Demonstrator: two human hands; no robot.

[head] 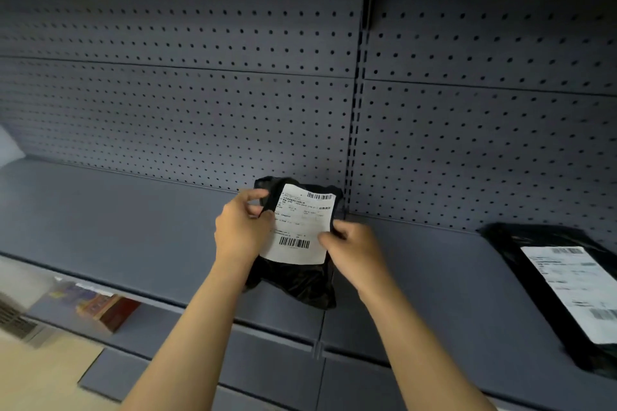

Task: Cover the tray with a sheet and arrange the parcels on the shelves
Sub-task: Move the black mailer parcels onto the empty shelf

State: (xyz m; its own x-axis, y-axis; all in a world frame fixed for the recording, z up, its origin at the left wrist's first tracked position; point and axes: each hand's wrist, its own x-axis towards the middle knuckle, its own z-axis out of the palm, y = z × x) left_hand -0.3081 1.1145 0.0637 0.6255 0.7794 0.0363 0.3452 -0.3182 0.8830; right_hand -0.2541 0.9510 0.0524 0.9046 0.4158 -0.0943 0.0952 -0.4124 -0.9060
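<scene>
A small black plastic parcel [293,280] with a white shipping label lies on the grey shelf [133,227], its far end against the pegboard back. My left hand [242,227] pinches its upper left edge. My right hand [354,252] grips its right edge beside the label. A second, larger black parcel [521,260] with a white label lies flat on the same shelf at the far right, apart from both hands. No tray or sheet is in view.
A grey pegboard wall [200,93] backs the shelf, split by a slotted upright [355,110]. On the lower shelf at left sit coloured boxes [103,307]. A pale object [8,147] shows at the far left edge. Light floor [40,374] lies at the bottom left.
</scene>
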